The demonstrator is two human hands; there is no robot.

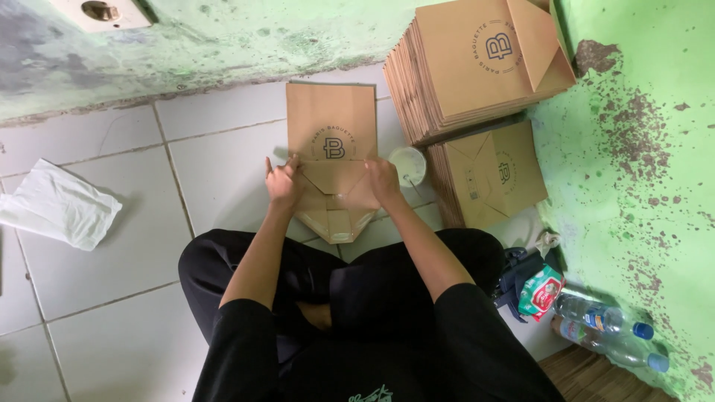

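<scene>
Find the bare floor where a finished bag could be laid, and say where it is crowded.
Free: the white tiles between the crumpled cloth and the brown paper bag, and those beside the person's left knee. Crowded: the right side, where two bag stacks, a small cup and bottles line the green wall.

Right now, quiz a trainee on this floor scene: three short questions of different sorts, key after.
1. True or false: both hands press on the flat brown paper bag.
2. What lies by the right hand? A) small white cup B) scissors C) tape roll
3. Fill in: the folded bag stacks stand against the ___ wall.

Key: 1 true, left hand too; 2 A; 3 green.
</scene>
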